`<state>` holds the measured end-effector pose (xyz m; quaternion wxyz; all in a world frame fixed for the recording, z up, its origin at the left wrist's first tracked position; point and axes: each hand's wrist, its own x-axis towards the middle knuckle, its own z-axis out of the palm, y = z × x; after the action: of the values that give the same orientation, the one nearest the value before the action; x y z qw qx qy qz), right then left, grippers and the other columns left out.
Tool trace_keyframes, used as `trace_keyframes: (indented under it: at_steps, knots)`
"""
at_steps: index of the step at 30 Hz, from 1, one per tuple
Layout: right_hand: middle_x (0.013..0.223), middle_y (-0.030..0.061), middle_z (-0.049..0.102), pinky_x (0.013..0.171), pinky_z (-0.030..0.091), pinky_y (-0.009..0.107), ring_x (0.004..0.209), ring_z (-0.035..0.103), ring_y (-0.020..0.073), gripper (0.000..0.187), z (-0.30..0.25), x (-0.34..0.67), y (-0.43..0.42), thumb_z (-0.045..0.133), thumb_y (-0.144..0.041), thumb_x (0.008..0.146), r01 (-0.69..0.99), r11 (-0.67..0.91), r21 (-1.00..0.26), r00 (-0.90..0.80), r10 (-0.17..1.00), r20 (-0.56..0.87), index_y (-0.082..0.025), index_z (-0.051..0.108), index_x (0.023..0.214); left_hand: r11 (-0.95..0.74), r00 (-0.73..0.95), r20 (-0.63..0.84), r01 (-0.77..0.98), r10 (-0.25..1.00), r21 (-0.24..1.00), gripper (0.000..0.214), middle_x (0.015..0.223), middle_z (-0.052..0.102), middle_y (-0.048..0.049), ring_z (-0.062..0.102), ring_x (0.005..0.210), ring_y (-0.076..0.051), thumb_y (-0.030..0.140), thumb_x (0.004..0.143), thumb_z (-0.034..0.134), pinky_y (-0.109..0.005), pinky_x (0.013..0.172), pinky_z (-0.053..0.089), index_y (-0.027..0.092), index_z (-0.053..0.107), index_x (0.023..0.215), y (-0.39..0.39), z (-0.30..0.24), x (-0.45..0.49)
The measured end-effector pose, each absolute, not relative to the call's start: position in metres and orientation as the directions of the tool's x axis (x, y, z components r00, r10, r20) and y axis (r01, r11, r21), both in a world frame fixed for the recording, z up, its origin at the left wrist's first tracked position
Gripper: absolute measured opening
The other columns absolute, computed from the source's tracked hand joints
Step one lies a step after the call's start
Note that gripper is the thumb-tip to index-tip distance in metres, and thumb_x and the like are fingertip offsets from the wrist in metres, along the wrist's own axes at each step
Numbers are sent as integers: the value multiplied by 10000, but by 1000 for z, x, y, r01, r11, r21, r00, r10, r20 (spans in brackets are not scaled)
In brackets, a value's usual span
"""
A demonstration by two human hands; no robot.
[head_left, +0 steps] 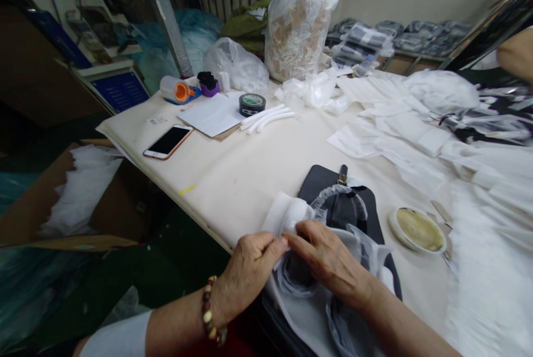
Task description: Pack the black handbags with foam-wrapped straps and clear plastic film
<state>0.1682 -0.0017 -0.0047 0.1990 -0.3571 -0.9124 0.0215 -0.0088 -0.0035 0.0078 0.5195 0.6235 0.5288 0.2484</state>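
A black handbag (318, 184) lies on the table in front of me, its handle (333, 193) covered in clear plastic film. Both my hands meet over its near side, at a roll of white foam wrap (287, 212). My left hand (252, 271), with a beaded bracelet on the wrist, pinches the edge of the wrap between thumb and fingers. My right hand (328, 260) grips the same wrap from the other side, its fingertips nearly touching my left thumb. Below them, a plastic-wrapped strap (295, 279) and grey lining (308, 315) show, partly hidden by my right hand.
A round dish (417, 229) of yellowish stuff sits right of the bag. White tissue sheets (400, 135) cover the right side. Further left are a phone (168, 141), black tape (252, 104), white foam rods (268, 118) and a tape dispenser (178, 90). An open carton (79, 240) stands below the left edge.
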Motion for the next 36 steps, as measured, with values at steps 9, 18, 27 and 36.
trace_keyframes:
  at_steps: [9,18,27,36]
  knots:
    - [739,63,513,574,394,269,638,456,170,354,-4,168,-2,225,-149,954,646,736,-201,-659,671,340,-150,568,864,228,300,-339,349,891,909,253,561,435,34,373,556,-112,380,684,558,-225,509,275,150,526,582,-3,3,-4]
    - [729,51,518,554,384,261,617,458,165,280,-6,168,-2,288,-64,907,655,732,-189,-657,675,338,-151,553,926,209,274,-329,387,904,898,168,606,455,39,401,597,-115,272,612,628,-226,531,288,149,514,629,1,-1,-2]
    - [716,66,535,574,430,263,630,473,166,260,-11,170,-2,259,-52,906,632,735,-246,-601,665,443,-107,512,879,502,350,-499,90,793,860,247,524,480,49,450,477,-95,215,470,717,-205,459,334,144,516,595,8,-1,-11]
    - [775,87,566,573,414,275,644,477,168,426,-11,173,-1,165,-169,964,635,752,-175,-635,638,435,-117,582,899,488,274,-470,3,839,873,185,461,452,69,404,398,-69,195,482,645,-176,380,330,152,487,568,3,-6,-7]
